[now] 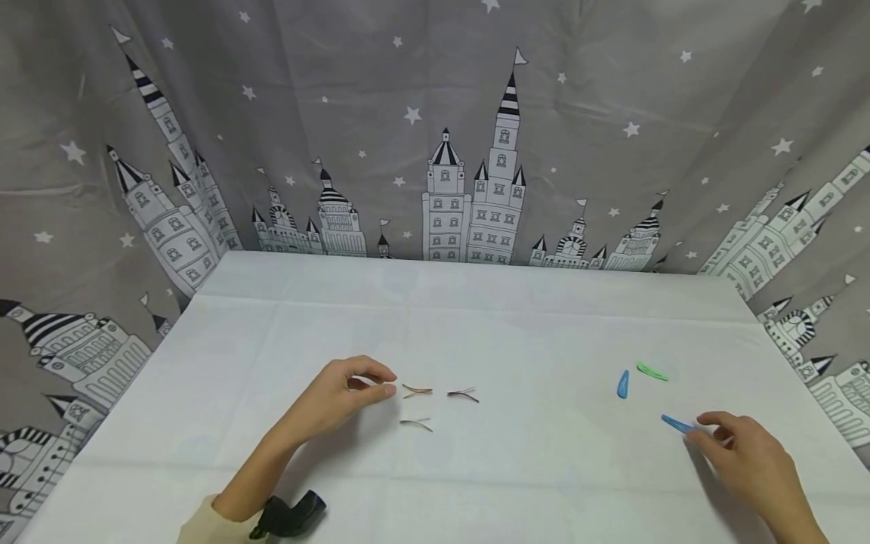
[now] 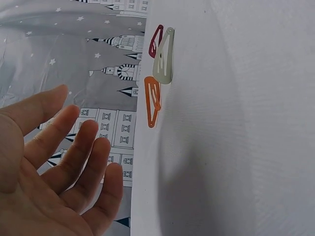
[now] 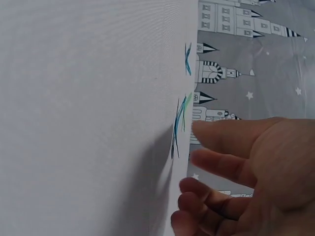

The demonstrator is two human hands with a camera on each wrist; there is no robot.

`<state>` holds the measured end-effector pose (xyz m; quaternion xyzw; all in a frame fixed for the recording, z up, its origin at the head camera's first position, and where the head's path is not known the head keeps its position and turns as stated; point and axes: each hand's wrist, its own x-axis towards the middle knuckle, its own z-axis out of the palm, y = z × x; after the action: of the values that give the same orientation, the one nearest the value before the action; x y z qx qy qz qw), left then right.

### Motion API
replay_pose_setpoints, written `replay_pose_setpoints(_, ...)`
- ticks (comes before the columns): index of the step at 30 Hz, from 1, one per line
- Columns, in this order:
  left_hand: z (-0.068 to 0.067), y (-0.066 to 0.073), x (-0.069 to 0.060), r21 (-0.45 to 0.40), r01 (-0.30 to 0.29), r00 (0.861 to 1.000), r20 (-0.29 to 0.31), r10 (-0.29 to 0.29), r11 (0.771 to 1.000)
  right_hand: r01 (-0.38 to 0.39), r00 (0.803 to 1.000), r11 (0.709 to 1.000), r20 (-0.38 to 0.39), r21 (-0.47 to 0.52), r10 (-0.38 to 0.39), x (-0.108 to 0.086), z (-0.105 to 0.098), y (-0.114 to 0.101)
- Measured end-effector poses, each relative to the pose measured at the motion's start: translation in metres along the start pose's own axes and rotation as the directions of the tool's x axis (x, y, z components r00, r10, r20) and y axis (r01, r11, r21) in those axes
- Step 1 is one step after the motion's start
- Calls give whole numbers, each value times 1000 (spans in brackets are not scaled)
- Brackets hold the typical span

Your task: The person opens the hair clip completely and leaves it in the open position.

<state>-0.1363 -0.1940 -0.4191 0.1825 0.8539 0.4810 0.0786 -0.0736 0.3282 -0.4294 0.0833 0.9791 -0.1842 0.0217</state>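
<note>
Fingers loosely bent and apart, my left hand (image 1: 343, 399) (image 2: 64, 167) is just left of a small group of snap hair clips and holds nothing. That group is an orange clip (image 1: 418, 391) (image 2: 147, 93), a pale grey-green clip (image 1: 416, 422) (image 2: 168, 66) and a dark red clip (image 1: 465, 394) (image 2: 153, 46). Over at the right, my right hand (image 1: 757, 462) (image 3: 236, 172) hovers by a blue clip (image 1: 676, 424), thumb overlapping its end in the head view. The right wrist view shows a gap between fingers and clips. Beyond lie another blue clip (image 1: 623, 384) and a green clip (image 1: 652, 371).
A white cloth (image 1: 516, 332) covers the table. Behind and around it hangs a grey curtain (image 1: 367, 83) printed with castles and stars. A black device (image 1: 292, 515) is strapped on the left wrist over a beige sleeve (image 1: 217, 521).
</note>
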Motion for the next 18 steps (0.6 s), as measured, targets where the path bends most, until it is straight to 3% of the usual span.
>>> replay_pose_setpoints(7, 1, -1, 0, -2, 0, 999, 34, 0, 1000, -42, 997, 999, 69, 13, 41, 4, 3, 5)
replay_pose_setpoints(18, 2, -1, 0, 4, -10, 999, 37, 10, 1000, 21, 999, 996, 24, 83, -23, 4, 8, 14)
